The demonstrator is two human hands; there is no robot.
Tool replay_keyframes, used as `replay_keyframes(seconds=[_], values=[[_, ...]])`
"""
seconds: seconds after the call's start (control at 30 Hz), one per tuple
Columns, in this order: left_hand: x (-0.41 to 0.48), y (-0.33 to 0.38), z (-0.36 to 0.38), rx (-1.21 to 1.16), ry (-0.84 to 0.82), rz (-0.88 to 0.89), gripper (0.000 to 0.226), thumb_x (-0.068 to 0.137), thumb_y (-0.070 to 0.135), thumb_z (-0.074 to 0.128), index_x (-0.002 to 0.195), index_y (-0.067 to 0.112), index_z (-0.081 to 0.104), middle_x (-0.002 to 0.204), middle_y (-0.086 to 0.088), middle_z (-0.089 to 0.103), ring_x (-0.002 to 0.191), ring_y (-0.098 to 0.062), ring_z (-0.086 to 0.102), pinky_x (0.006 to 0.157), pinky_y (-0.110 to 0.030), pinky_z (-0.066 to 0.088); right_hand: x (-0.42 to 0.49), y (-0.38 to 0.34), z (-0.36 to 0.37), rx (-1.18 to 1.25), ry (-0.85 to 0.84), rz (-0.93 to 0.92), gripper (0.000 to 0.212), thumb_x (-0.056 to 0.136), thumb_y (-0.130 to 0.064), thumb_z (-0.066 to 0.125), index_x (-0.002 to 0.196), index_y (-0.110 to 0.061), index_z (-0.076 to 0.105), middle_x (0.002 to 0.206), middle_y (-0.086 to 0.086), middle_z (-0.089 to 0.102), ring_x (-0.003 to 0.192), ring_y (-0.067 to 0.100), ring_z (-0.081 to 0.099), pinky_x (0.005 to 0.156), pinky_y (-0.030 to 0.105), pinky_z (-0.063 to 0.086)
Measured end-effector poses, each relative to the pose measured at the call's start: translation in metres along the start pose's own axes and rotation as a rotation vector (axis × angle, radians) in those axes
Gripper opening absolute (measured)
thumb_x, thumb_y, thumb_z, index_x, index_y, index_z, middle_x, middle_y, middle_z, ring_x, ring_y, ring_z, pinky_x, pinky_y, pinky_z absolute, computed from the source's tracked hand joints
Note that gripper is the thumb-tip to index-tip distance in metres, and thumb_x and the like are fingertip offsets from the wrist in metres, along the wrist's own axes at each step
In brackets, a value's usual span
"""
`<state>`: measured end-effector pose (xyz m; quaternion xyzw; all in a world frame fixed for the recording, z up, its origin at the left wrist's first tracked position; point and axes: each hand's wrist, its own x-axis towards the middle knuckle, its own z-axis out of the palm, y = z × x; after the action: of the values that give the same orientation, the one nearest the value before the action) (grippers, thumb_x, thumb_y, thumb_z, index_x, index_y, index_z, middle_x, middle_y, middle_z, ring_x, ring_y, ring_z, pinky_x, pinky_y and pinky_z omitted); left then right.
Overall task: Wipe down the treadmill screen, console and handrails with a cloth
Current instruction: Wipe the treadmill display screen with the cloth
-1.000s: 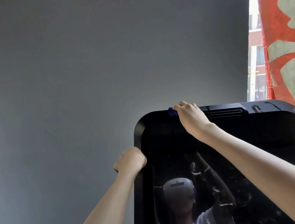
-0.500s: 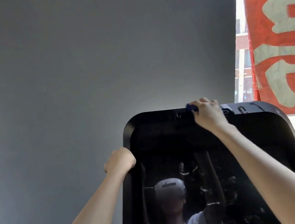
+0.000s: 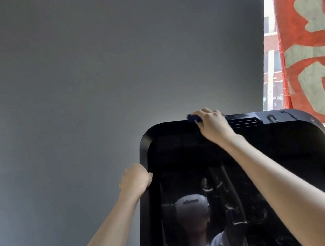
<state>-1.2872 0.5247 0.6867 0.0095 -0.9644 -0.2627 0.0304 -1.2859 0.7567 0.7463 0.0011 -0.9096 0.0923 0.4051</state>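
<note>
The right hand (image 3: 211,124) curls its fingers over the top edge of the treadmill screen (image 3: 185,158), near its middle, gripping a bunched blue cloth (image 3: 194,118) of which only a small fold shows. The left hand (image 3: 134,178) wraps round the screen's left edge just below the top-left corner, apparently steadying it. The cloth looks soft and light, best kept wadded under the fingers, while the glossy panel, with white smears (image 3: 237,222) lower down, is probably hard, slick and somewhat fragile, so flat, moderate pressure suits it.
</note>
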Motion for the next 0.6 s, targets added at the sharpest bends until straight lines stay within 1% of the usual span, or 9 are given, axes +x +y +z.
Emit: replay_keyframes(seconds=[0.07,0.13,0.17,0.23,0.33,0.43,0.5,0.57,0.6], values=[[-0.002,-0.003,0.002,-0.034,0.011,-0.001,0.028,0.094,0.033,0.054,0.104,0.007,0.058,0.098,-0.008,0.059,0.094,-0.026,0.059,0.078,-0.032,0.044,-0.010,-0.019,0.018,0.042,0.013,-0.150,0.034,0.088,-0.007,0.054,0.120,-0.016,0.061,0.119,0.006,0.060,0.111,0.034,0.051,0.101,0.044,0.033],[-0.003,-0.006,0.004,-0.069,0.017,0.007,0.026,0.094,0.033,0.056,0.101,0.008,0.060,0.092,-0.007,0.058,0.087,-0.025,0.059,0.072,-0.031,0.043,-0.013,-0.036,0.035,0.016,0.002,-0.196,0.038,0.091,-0.012,0.054,0.129,-0.017,0.053,0.129,0.003,0.053,0.124,0.031,0.040,0.110,0.047,0.021],[-0.004,-0.008,0.006,-0.086,0.022,0.009,0.026,0.093,0.034,0.056,0.100,0.009,0.060,0.093,-0.007,0.059,0.088,-0.026,0.060,0.071,-0.031,0.043,-0.011,-0.045,0.042,0.019,-0.013,-0.197,0.040,0.093,-0.015,0.052,0.132,-0.018,0.049,0.134,0.002,0.049,0.129,0.029,0.034,0.112,0.048,0.016],[-0.007,-0.012,0.009,-0.107,0.038,0.018,0.031,0.094,0.038,0.053,0.100,0.008,0.060,0.099,-0.009,0.064,0.094,-0.028,0.062,0.076,-0.034,0.046,-0.005,-0.063,0.053,0.064,-0.049,-0.219,0.040,0.095,-0.019,0.049,0.135,-0.020,0.046,0.138,-0.001,0.044,0.133,0.027,0.028,0.113,0.047,0.011],[-0.011,-0.013,0.012,-0.088,0.088,0.041,0.036,0.094,0.043,0.049,0.110,0.013,0.062,0.106,-0.010,0.065,0.102,-0.030,0.061,0.087,-0.039,0.048,0.004,-0.086,0.062,0.069,-0.148,-0.317,0.038,0.097,-0.024,0.046,0.135,-0.022,0.046,0.138,-0.003,0.043,0.136,0.024,0.023,0.115,0.046,0.007],[-0.012,-0.011,0.007,-0.086,0.090,-0.006,0.036,0.093,0.043,0.052,0.115,0.014,0.059,0.113,-0.009,0.063,0.108,-0.030,0.059,0.089,-0.039,0.045,0.001,-0.101,0.068,0.006,-0.246,-0.486,0.036,0.095,-0.026,0.047,0.131,-0.023,0.051,0.137,-0.005,0.045,0.138,0.022,0.021,0.116,0.045,-0.001],[-0.013,-0.011,0.005,-0.077,0.085,-0.040,0.036,0.093,0.037,0.052,0.119,0.013,0.055,0.119,-0.010,0.059,0.112,-0.031,0.056,0.092,-0.040,0.044,-0.012,-0.105,0.073,-0.027,-0.274,-0.651,0.034,0.091,-0.025,0.050,0.125,-0.022,0.056,0.134,-0.005,0.049,0.138,0.020,0.023,0.117,0.046,-0.001],[-0.015,-0.011,0.004,-0.065,0.089,-0.058,0.031,0.094,0.026,0.048,0.122,0.012,0.052,0.123,-0.011,0.056,0.115,-0.032,0.054,0.093,-0.041,0.042,-0.027,-0.107,0.077,-0.071,-0.329,-0.774,0.038,0.091,-0.023,0.049,0.128,-0.021,0.053,0.136,-0.006,0.048,0.141,0.018,0.020,0.117,0.040,-0.007],[-0.017,-0.011,0.005,-0.065,0.090,-0.061,0.031,0.095,0.026,0.047,0.122,0.013,0.052,0.123,-0.011,0.056,0.115,-0.032,0.053,0.093,-0.042,0.041,-0.030,-0.105,0.075,-0.091,-0.348,-0.807,0.039,0.091,-0.024,0.048,0.130,-0.022,0.052,0.138,-0.008,0.046,0.142,0.016,0.019,0.117,0.037,-0.008]])
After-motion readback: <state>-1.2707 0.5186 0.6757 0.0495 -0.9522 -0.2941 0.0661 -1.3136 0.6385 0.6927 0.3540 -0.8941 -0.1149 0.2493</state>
